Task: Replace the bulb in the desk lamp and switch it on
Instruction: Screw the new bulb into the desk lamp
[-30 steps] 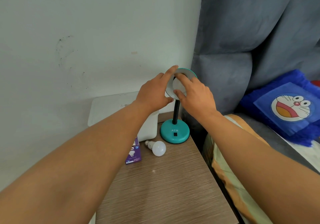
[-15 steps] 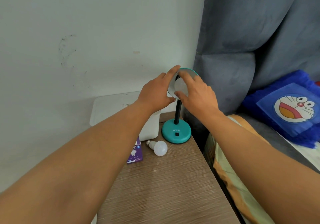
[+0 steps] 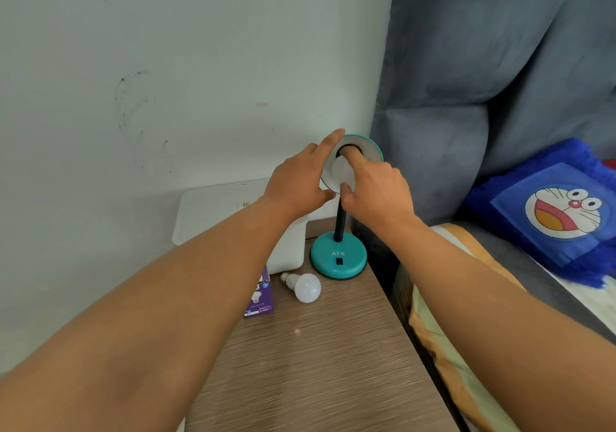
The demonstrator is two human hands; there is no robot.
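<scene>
On the wooden desk (image 3: 333, 365) stands the teal desk lamp (image 3: 338, 260); the left hand (image 3: 296, 181) grips its shade (image 3: 368, 151), the right hand (image 3: 376, 191) pinches the socketed bulb (image 3: 343, 171). A spare bulb (image 3: 305, 286) lies beside the base.

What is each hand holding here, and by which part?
The right hand pinches the bulb in the lamp by its rounded globe. The left hand steadies the lamp shade by its rim.

White box (image 3: 213, 211) against wall (image 3: 166, 64); grey headboard (image 3: 483, 81); blue cartoon cushion (image 3: 550, 211) on bed, well apart from wood table (image 3: 326, 365).
</scene>
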